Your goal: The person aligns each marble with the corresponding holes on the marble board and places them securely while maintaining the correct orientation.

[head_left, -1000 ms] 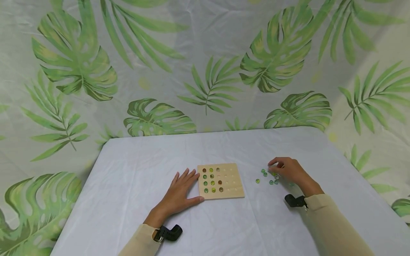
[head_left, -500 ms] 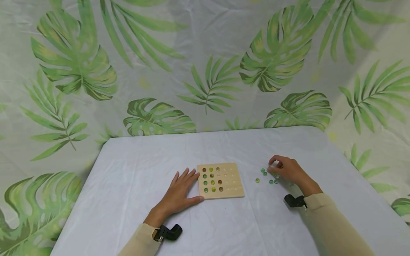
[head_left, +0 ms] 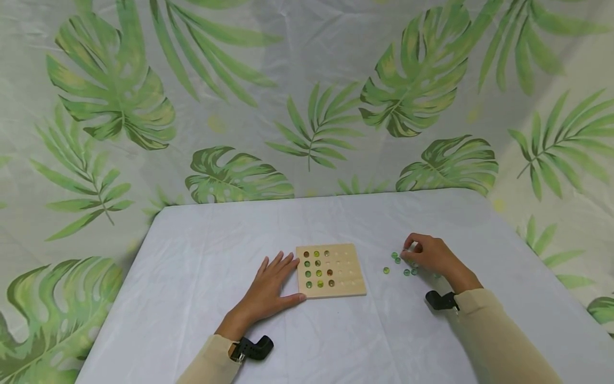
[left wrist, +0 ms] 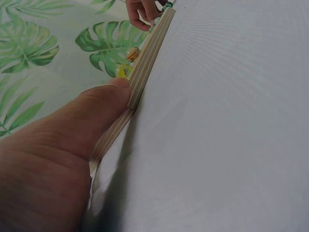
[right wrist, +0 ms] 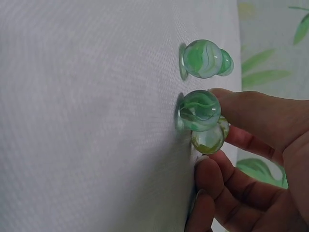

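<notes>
My left hand (head_left: 269,290) lies with fingers spread along the left edge of a light wooden board (head_left: 356,282), its thumb at the near corner. Rows of round hollows mark the board; those on the left hold brown, green and yellow marbles. In the left wrist view, the thumb presses the board's edge (left wrist: 149,53) beside a yellow marble (left wrist: 123,71). To the right of the board, my right hand (head_left: 434,257) is low over loose marbles, thumb and fingers curled round a clear yellow-streaked marble (right wrist: 210,140). A green swirled marble (right wrist: 200,110) partly covers it in the right wrist view.
Several loose green marbles lie on the white cloth around the right hand, one yellow-green marble (head_left: 386,270) nearest the board. Another green marble (right wrist: 203,58) stands beside the thumb. A leaf-patterned curtain (head_left: 316,106) hangs behind the table (head_left: 230,229).
The right thumb and fingers have drawn closer together over the loose marbles, and a yellowish marble there has gone from sight in the head view. The left hand and board stay still.
</notes>
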The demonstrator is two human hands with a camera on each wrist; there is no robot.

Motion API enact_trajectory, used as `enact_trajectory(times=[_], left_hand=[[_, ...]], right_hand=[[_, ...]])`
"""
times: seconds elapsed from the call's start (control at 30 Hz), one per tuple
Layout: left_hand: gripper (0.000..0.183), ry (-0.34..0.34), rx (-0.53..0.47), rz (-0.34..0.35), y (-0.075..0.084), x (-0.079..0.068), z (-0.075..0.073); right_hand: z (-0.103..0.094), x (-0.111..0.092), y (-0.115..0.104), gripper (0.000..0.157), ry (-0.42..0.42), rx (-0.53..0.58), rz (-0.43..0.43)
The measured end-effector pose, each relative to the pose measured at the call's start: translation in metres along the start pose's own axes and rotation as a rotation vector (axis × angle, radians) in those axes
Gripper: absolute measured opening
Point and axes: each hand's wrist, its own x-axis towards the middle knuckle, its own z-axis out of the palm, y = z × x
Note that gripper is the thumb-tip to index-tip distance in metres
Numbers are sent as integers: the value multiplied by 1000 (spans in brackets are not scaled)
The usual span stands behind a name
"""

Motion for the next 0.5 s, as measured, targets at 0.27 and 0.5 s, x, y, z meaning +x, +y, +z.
enact_trajectory(times=[0.27,0.5], left_hand=[[87,0,4,-1,0,1,1],[88,-3,8,-5,0,1,1]], right_hand=[[-2,-1,-1,18,-8,2,-9],[-2,1,0,15,-13,-5,-19]])
